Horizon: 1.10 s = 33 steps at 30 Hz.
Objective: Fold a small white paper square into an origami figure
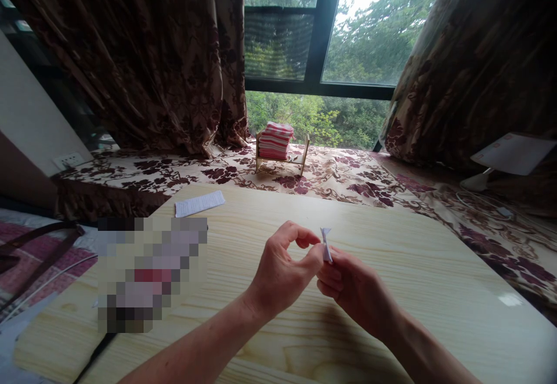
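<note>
A small white piece of folded paper (pixel 326 243) is held up between my two hands, above the pale wooden table (pixel 435 303). My left hand (pixel 281 268) comes from the left, its thumb and index finger curled into a ring and pinching the paper's near side. From the right, my right hand (pixel 354 285) grips the lower end of the paper, with its fingers bent beneath. The paper looks narrow in the middle and flares at the top. My fingertips partly hide its lower part.
A white printed paper strip (pixel 199 203) lies at the table's far left edge. Nearer, a pixelated object with a black cord covers part of the left side. Beyond the table, a small rack (pixel 303 160) holds folded pink striped cloths (pixel 275 141); a white lamp (pixel 513 153) stands right.
</note>
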Tool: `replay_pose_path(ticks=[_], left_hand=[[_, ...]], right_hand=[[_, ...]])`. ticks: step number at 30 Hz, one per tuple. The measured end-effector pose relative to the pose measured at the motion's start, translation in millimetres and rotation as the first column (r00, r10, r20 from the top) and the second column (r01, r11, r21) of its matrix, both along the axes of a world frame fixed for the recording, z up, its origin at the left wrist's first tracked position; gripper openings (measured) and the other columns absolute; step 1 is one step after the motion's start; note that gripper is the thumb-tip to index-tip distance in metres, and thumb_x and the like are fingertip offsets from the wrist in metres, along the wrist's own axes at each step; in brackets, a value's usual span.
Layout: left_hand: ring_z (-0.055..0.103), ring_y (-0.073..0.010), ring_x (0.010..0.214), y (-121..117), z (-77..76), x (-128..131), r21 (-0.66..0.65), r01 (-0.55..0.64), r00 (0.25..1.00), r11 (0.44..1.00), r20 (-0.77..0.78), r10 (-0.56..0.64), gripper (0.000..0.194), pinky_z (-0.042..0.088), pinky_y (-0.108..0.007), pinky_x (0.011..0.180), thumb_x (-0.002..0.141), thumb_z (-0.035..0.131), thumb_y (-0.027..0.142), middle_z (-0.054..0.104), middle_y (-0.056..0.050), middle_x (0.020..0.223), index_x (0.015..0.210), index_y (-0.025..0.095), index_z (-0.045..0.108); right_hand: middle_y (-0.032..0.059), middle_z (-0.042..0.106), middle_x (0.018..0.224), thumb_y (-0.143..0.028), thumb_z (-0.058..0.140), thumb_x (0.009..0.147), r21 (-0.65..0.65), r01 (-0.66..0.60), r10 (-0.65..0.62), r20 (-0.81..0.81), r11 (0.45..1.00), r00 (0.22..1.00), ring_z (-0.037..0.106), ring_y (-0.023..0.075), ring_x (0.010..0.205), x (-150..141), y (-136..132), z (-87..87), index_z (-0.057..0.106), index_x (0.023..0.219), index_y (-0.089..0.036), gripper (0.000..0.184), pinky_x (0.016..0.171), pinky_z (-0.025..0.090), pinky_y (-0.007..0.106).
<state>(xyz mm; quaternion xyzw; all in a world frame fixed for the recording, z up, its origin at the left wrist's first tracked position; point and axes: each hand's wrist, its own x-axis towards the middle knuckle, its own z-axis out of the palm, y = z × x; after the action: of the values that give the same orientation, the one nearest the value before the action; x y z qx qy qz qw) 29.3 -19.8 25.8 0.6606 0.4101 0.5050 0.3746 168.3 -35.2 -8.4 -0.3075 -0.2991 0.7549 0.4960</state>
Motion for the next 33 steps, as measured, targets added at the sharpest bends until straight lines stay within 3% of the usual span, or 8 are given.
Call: replay_pose_path(ticks=[7, 33], left_hand=[[0.054, -0.0135, 0.074, 1.2, -2.6, -0.2, 0.079, -0.028, 0.999, 0.996, -0.020, 0.029, 0.004, 0.044, -0.025, 0.072, 0.071, 0.059, 0.014, 0.055, 0.000, 0.074, 0.074, 0.017, 0.061], [0.053, -0.0133, 0.072, 4.6, 0.9, -4.1, 0.059, -0.024, 1.000, 0.998, 0.015, 0.023, 0.011, 0.042, -0.025, 0.072, 0.074, 0.052, 0.009, 0.056, -0.001, 0.071, 0.067, 0.015, 0.058]], right_hand=[[-0.0061, 0.025, 0.056, -0.028, 0.059, 0.076, 0.009, 0.000, 0.000, 0.021, 1.000, 1.000, 0.017, 0.0091, 0.051, -1.6, 0.7, 0.0, 0.051, 0.066, -0.018, 0.017, 0.047, 0.021, 0.022], [-0.0055, 0.027, 0.057, -0.022, 0.054, 0.081, 0.046, 0.015, -0.012, -0.068, 0.999, 0.998, 0.017, 0.0086, 0.051, 3.8, 2.8, 0.3, 0.047, 0.063, -0.016, 0.021, 0.047, 0.020, 0.022]])
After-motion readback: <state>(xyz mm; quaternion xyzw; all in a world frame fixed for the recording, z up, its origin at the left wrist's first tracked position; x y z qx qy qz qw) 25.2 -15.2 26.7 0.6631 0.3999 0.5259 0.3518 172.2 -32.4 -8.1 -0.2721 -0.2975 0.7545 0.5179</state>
